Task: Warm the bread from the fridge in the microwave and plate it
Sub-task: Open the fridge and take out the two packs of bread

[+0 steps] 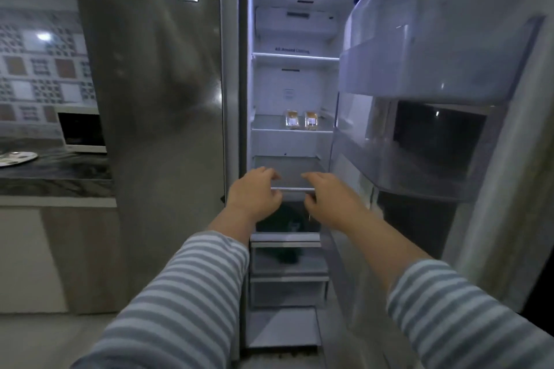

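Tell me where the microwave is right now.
In the head view, the microwave sits far left on the dark countertop, beside the closed fridge door, behind a plate.

two bread packs [302, 120] on fridge shelf [269, 124]

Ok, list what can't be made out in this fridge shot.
Head view:
- Two bread packets: too small, labels unreadable.
- Dark item low in the fridge: behind left hand and right hand, unidentifiable.
- Microwave: half hidden by the closed door.
- Plate: cut by frame edge.
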Available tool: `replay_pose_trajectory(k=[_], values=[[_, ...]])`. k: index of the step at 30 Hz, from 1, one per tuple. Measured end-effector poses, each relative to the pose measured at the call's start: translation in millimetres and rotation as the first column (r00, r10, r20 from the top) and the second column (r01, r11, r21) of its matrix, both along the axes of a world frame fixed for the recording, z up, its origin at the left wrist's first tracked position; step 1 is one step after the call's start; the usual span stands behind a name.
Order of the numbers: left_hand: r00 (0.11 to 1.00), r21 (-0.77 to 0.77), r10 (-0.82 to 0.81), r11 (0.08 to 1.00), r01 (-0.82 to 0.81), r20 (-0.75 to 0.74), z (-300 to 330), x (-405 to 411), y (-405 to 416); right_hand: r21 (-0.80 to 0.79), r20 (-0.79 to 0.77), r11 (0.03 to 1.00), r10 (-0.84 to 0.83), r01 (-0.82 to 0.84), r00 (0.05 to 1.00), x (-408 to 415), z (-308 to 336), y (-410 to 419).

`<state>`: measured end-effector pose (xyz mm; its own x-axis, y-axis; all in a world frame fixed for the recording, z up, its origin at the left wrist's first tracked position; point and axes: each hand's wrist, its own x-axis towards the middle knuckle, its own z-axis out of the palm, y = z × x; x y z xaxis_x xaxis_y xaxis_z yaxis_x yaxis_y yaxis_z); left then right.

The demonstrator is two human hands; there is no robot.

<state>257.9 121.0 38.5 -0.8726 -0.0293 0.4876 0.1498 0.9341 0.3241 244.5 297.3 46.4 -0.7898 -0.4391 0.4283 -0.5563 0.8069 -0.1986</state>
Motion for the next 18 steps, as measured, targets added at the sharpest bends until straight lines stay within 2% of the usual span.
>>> replay_pose_trajectory(k=[2,6,10,18], values=[[0.998,0.002,-0.042,0.999,0.042,0.042,4.7,-23.7,-14.9,0.010,0.088,0.999,-0.032,0.031,0.996,-27.9,-1.8,-11.4],[0.993,0.055,-0.103,0.993,0.100,0.059,10.6,-85.5,-39.0,-0.003,0.166,0.993,-0.118,0.120,0.979,-90.1,1.5,-30.1],[0.985,0.153,-0.168,0.975,0.162,0.025,13.7,-151.2,-52.9,-0.056,0.192,0.987,-0.137,0.150,0.972,-160.0,5.2,-43.0],[0.974,0.210,-0.227,0.954,0.216,0.029,9.6,-278.2,-60.8,-0.074,0.202,0.967,-0.225,0.244,0.953,-282.3,2.3,-44.2]])
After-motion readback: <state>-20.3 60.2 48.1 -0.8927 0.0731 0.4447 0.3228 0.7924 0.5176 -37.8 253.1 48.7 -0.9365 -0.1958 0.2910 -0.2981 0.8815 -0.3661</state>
